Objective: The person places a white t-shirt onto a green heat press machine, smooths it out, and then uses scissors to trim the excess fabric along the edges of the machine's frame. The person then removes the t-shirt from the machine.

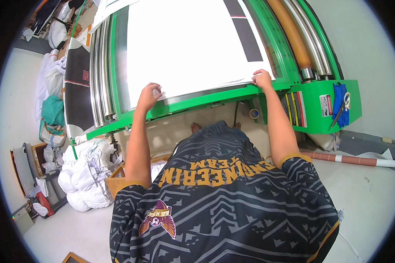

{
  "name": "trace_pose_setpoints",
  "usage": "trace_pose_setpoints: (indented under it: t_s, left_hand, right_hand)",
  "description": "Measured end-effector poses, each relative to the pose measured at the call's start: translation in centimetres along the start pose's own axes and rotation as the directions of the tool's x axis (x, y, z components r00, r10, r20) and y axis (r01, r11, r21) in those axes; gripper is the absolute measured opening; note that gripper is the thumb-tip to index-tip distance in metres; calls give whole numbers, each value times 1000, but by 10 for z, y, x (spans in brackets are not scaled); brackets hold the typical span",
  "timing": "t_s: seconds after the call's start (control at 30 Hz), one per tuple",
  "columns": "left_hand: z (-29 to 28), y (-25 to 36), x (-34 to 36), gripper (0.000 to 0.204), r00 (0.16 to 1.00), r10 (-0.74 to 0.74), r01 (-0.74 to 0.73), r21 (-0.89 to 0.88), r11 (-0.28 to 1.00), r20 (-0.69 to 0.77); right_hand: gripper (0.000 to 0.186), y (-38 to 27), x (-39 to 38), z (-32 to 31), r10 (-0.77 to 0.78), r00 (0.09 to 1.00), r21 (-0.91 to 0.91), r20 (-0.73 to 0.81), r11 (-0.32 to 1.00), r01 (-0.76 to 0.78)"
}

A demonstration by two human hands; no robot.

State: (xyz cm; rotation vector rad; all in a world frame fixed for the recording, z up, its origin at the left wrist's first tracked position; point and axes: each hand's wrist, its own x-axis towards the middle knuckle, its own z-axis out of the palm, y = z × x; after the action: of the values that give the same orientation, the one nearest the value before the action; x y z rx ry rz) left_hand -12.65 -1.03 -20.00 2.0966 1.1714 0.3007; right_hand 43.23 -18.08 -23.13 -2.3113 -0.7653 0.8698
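Note:
A wide white sheet with dark printed strips on its right side lies flat on the bed of a green roller machine. My left hand is closed at the sheet's near left corner, with thumb and fingertips pinched at the edge. At the near right corner, my right hand pinches the sheet's edge too. Both arms reach straight forward over the machine's front rail. Whether the sheet is paper or cloth, I cannot tell.
Steel rollers run along the left, with a dark printed piece hanging beyond them. On the right are a brown roller and scissors hanging by a blue cloth. White bundles sit on the left floor; a long roll lies right.

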Motion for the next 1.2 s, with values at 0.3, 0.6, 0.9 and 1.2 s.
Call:
trace_pose_setpoints:
  t_s: [0.3, 0.6, 0.9, 1.2]
  left_hand:
    - [-1, -28, -41, 10, 984, -27, 68, 230, 971, -176]
    - [-12, -35, -40, 8, 995, -43, 62, 204, 977, -93]
    - [-20, -34, -50, 9, 997, 16, -7, 111, 994, -81]
    - [-17, -38, -52, 10, 997, 42, -32, 134, 990, -67]
  right_hand:
    - [21, -32, -66, 31, -631, 757, -363, 171, 674, 644]
    - [14, -39, -51, 22, -521, 816, -255, 252, 777, 575]
    - [12, -33, -65, 17, -587, 784, -274, 201, 735, 620]
    - [9, -39, -69, 8, -664, 712, -324, 228, 638, 699]
